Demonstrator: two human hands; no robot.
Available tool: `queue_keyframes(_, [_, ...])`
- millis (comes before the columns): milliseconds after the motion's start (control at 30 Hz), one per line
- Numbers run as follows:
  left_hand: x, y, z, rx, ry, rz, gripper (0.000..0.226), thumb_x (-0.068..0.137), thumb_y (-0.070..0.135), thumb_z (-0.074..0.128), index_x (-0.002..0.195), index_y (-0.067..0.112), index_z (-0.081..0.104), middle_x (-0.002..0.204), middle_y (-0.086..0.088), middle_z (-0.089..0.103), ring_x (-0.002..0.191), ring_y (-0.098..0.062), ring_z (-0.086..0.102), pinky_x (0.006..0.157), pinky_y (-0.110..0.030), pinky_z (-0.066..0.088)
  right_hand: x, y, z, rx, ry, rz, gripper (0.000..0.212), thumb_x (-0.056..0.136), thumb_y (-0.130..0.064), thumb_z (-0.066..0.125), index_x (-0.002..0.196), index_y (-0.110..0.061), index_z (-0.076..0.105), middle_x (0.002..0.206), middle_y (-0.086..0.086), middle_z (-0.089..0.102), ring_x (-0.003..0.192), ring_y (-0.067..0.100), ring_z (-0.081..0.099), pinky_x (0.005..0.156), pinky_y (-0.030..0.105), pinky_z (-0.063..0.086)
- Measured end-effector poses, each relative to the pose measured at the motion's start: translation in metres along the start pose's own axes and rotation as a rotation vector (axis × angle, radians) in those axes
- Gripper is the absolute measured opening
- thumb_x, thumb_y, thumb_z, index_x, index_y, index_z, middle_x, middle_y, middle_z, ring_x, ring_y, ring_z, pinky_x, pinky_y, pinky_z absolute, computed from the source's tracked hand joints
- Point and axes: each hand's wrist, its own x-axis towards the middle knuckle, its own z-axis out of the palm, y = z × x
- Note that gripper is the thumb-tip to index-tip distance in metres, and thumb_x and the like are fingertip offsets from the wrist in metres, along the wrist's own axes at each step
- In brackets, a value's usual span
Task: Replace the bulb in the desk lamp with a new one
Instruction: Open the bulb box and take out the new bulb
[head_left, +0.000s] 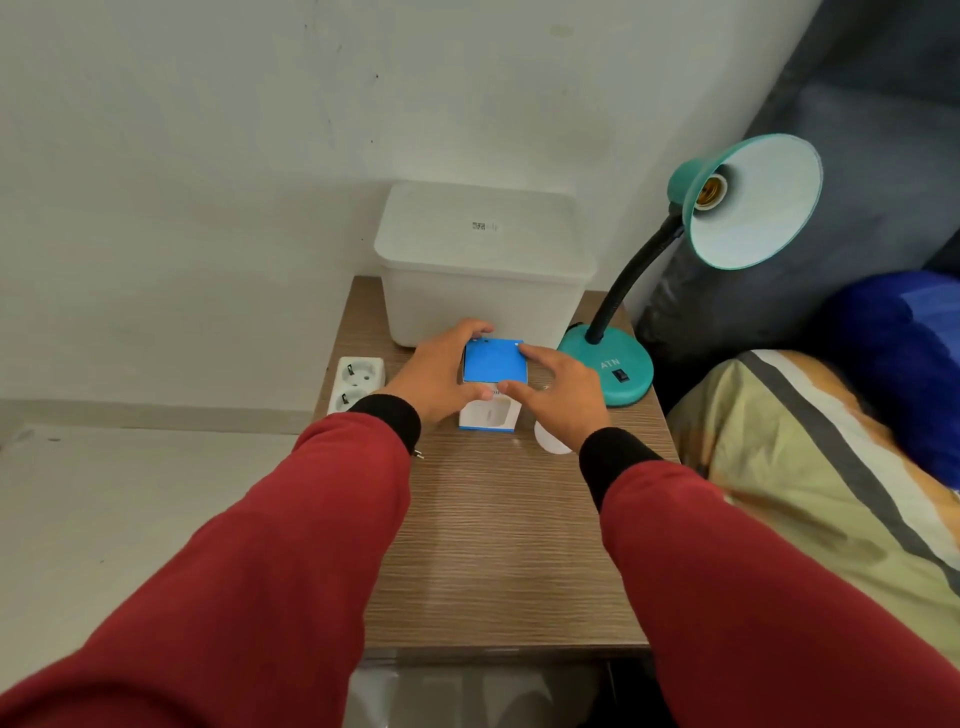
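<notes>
Now both hands on the box: left hand fingers curled round its far edge, right hand pinching the near corner; hold steady, lift the flap; lamp socket empty beyond the right fingertips.

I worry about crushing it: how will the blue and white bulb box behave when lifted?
The bulb box looks like thin cardboard, so probably light and easily dented. Its flat faces should not roll. The left hand and right hand grip opposite sides; a gentle squeeze likely suffices.
</notes>
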Motion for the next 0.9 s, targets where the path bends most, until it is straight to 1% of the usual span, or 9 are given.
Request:
queue_keyframes(133, [-0.0003, -0.0009, 0.0003, -0.016, 0.0, 0.006, 0.076, 0.076, 0.021, 0.077, 0.14, 0.025, 0.035, 0.141, -0.002, 0.046, 0.131, -0.016, 0.043, 0.095, -0.019, 0.032, 0.0004, 0.0003, 0.0005, -0.04, 0.001, -0.021, 0.058, 0.082, -0.032, 0.071, 0.134, -0.014, 0.053, 0.14, 0.002, 0.054, 0.13, 0.014, 0.048, 0.106, 0.022, 0.034])
queue_keyframes(300, [0.0023, -0.0021, 0.0007, -0.009, -0.005, 0.017, 0.077, 0.076, 0.022, 0.077, 0.139, 0.027, 0.034, 0.14, -0.002, 0.046, 0.129, -0.016, 0.045, 0.092, -0.018, 0.035, -0.0021, -0.0007, 0.005, -0.267, -0.034, -0.136, 0.057, 0.091, -0.033, 0.058, 0.14, -0.008, 0.044, 0.141, 0.006, 0.048, 0.131, 0.018, 0.045, 0.109, 0.023, 0.033])
queue_keyframes(400, [0.0026, -0.0019, 0.0008, -0.017, -0.006, 0.016, 0.078, 0.076, 0.021, 0.078, 0.14, 0.026, 0.034, 0.14, -0.002, 0.046, 0.127, -0.016, 0.047, 0.09, -0.018, 0.036, -0.0031, -0.0002, 0.0065, -0.277, -0.028, -0.154, 0.056, 0.093, -0.032, 0.055, 0.141, -0.007, 0.042, 0.142, 0.007, 0.046, 0.131, 0.018, 0.044, 0.109, 0.022, 0.032])
queue_keyframes(533, [0.0037, -0.002, 0.0006, -0.022, -0.003, 0.013, 0.078, 0.075, 0.021, 0.079, 0.139, 0.026, 0.035, 0.14, -0.003, 0.046, 0.125, -0.017, 0.048, 0.092, -0.02, 0.041, -0.0023, -0.0021, 0.0054, -0.277, -0.041, -0.149, 0.054, 0.094, -0.031, 0.054, 0.141, -0.007, 0.041, 0.142, 0.006, 0.045, 0.131, 0.018, 0.043, 0.108, 0.022, 0.032])
queue_keyframes(600, [0.0035, -0.0024, 0.0012, -0.021, -0.004, 0.013, 0.077, 0.075, 0.021, 0.078, 0.139, 0.026, 0.035, 0.14, -0.003, 0.046, 0.126, -0.017, 0.047, 0.092, -0.019, 0.04, -0.0027, -0.0028, 0.0057, -0.284, -0.043, -0.154, 0.054, 0.095, -0.031, 0.053, 0.141, -0.007, 0.04, 0.142, 0.006, 0.044, 0.131, 0.018, 0.043, 0.108, 0.022, 0.032])
queue_keyframes(700, [0.0024, -0.0038, 0.0027, -0.01, 0.004, 0.025, 0.076, 0.076, 0.023, 0.077, 0.139, 0.025, 0.035, 0.139, -0.002, 0.047, 0.129, -0.016, 0.045, 0.093, -0.018, 0.035, -0.0033, -0.002, 0.0067, -0.266, -0.026, -0.145, 0.054, 0.093, -0.031, 0.055, 0.14, -0.006, 0.042, 0.139, 0.007, 0.045, 0.128, 0.018, 0.046, 0.107, 0.022, 0.034])
queue_keyframes(800, [0.002, -0.005, 0.0028, -0.012, 0.005, 0.021, 0.077, 0.075, 0.024, 0.078, 0.14, 0.024, 0.035, 0.14, -0.001, 0.047, 0.129, -0.015, 0.045, 0.094, -0.018, 0.032, -0.0026, -0.0013, 0.0065, -0.195, 0.04, -0.104, 0.055, 0.087, -0.033, 0.065, 0.132, -0.004, 0.05, 0.129, 0.009, 0.052, 0.119, 0.019, 0.053, 0.101, 0.024, 0.04])
queue_keyframes(900, [0.0015, -0.0049, 0.0031, -0.018, 0.007, 0.007, 0.08, 0.075, 0.024, 0.078, 0.141, 0.023, 0.033, 0.141, -0.001, 0.046, 0.13, -0.015, 0.044, 0.094, -0.017, 0.032, -0.0013, -0.0024, 0.0062, -0.144, 0.056, -0.058, 0.057, 0.081, -0.034, 0.072, 0.126, -0.005, 0.054, 0.123, 0.009, 0.057, 0.112, 0.019, 0.056, 0.096, 0.026, 0.044])
